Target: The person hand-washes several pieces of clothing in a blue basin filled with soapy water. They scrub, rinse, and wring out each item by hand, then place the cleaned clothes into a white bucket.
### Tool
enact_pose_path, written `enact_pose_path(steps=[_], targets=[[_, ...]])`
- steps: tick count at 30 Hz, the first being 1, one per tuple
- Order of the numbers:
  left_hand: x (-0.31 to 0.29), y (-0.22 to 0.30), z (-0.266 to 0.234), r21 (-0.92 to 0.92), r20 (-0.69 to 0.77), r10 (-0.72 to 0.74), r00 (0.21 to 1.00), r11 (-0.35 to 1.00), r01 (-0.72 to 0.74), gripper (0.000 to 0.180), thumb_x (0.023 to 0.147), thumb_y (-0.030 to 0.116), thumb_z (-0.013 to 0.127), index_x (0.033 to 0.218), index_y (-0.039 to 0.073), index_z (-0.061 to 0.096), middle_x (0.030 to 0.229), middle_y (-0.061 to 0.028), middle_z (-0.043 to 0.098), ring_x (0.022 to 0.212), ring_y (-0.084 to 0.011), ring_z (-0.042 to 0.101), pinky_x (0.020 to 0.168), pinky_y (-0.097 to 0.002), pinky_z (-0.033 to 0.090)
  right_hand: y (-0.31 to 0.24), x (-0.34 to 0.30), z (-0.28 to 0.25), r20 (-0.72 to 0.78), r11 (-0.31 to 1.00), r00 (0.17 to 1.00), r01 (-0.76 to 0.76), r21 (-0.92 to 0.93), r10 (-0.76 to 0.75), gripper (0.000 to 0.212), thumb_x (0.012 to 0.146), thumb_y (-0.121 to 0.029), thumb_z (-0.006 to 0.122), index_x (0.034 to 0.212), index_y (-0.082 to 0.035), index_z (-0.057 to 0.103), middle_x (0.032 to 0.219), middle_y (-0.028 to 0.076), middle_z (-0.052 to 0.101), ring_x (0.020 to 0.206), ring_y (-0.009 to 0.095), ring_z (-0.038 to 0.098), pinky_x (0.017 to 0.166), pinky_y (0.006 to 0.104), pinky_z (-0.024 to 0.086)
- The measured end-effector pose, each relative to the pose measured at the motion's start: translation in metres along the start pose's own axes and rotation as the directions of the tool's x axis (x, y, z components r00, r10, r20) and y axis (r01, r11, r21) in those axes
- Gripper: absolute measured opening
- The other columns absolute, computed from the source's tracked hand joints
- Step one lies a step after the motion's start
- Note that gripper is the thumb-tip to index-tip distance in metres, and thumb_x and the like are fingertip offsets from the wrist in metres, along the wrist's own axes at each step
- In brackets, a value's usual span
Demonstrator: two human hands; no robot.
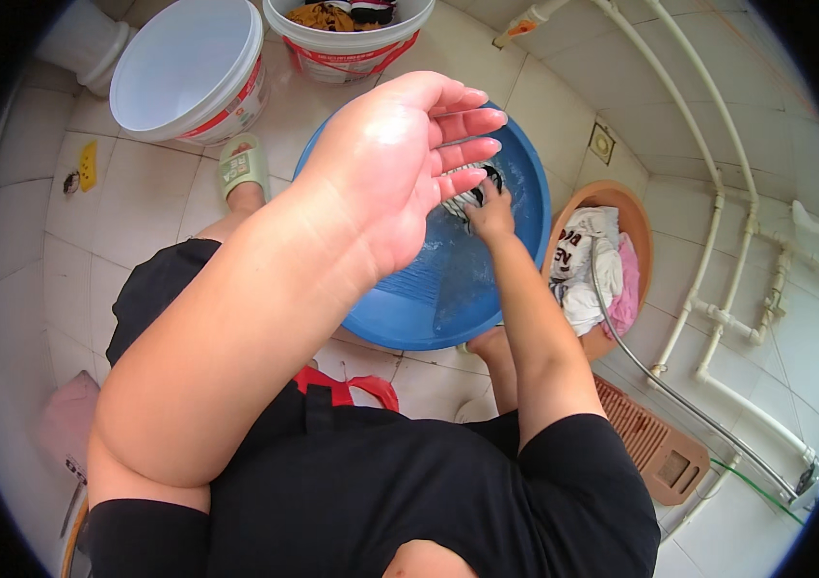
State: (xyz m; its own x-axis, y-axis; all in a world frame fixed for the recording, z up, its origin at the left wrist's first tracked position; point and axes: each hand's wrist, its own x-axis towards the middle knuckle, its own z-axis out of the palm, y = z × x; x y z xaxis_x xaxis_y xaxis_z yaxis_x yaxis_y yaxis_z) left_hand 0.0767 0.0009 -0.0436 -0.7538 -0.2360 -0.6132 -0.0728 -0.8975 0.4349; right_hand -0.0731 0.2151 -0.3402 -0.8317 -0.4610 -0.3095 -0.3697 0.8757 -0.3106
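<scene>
My left hand (400, 164) is raised close to the camera, wet, its fingers stretched out and nothing in them. Below it stands a wide blue basin (409, 323) with water and a ridged slope moulded into its near side. At the far part of the basin my right hand (492, 214) reaches down, fingers bent onto a black-and-white striped cloth (462, 200). My left hand and forearm cover much of the basin's left side and part of that cloth.
Right of the basin, an orange tub (643, 246) holds white and pink clothes (588, 279). A grey shower hose (655, 380) crosses it. A brown washboard (655, 443) lies nearer. Beyond stand an empty white bucket (183, 67) and another bucket (352, 63) with clothes. Pipes (718, 222) line the right wall.
</scene>
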Motion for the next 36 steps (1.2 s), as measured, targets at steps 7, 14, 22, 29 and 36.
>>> enact_pose_path(steps=[7,14,22,29,36], targets=[[0.009,-0.008,0.002,-0.023,-0.021,-0.038,0.999,0.999,0.038,0.016,0.080,0.021,0.052,0.085,0.006,0.056,0.087,-0.0057,0.060,0.080,-0.0152,0.054,0.073,-0.0273,0.041,0.043,-0.044,0.044,0.421,0.971,0.902,0.006,-0.239,0.098,0.048,0.083,-0.025,0.046,0.129,-0.018,0.036,0.121,0.019,0.044,0.103,0.036,0.051,0.087,0.0403,0.041],[0.013,-0.014,0.008,-0.004,-0.020,-0.074,0.997,0.997,0.074,0.016,0.080,0.021,0.052,0.085,0.006,0.056,0.087,-0.0052,0.060,0.082,-0.0146,0.054,0.075,-0.0272,0.041,0.126,-0.041,0.135,0.474,0.963,0.857,-0.088,-0.255,0.203,0.040,0.083,-0.023,0.042,0.117,-0.004,0.048,0.113,0.017,0.053,0.105,0.030,0.051,0.086,0.0377,0.042],[0.010,-0.015,0.011,0.125,0.031,-0.032,0.999,0.992,0.028,0.024,0.083,0.023,0.048,0.095,0.004,0.054,0.097,-0.0078,0.058,0.088,-0.0173,0.054,0.078,-0.0289,0.042,0.063,-0.065,0.017,0.476,0.980,0.873,-0.014,-0.196,0.108,0.041,0.061,-0.026,0.068,0.093,-0.002,0.061,0.088,0.019,0.062,0.079,0.030,0.061,0.072,0.0355,0.047],[0.016,-0.024,0.013,0.314,0.123,-0.030,0.992,0.949,-0.010,0.023,0.083,0.025,0.049,0.098,0.008,0.053,0.098,-0.0060,0.059,0.093,-0.0167,0.051,0.081,-0.0304,0.039,-0.017,-0.071,-0.164,0.144,0.415,0.964,-0.228,0.881,0.223,0.068,0.065,-0.007,0.062,0.124,0.008,0.031,0.096,0.016,0.056,0.083,0.023,0.057,0.070,0.0315,0.048],[0.020,-0.050,0.001,0.853,0.289,0.026,0.957,0.448,-0.269,0.045,0.076,0.021,0.061,0.117,0.009,0.046,0.114,-0.0100,0.051,0.102,-0.0221,0.047,0.086,-0.0339,0.038,-0.105,-0.163,-0.336,-0.181,-0.035,0.979,0.179,0.983,-0.098,0.023,0.074,-0.009,0.055,0.094,0.003,0.052,0.087,0.015,0.058,0.080,0.026,0.060,0.073,0.0372,0.051]])
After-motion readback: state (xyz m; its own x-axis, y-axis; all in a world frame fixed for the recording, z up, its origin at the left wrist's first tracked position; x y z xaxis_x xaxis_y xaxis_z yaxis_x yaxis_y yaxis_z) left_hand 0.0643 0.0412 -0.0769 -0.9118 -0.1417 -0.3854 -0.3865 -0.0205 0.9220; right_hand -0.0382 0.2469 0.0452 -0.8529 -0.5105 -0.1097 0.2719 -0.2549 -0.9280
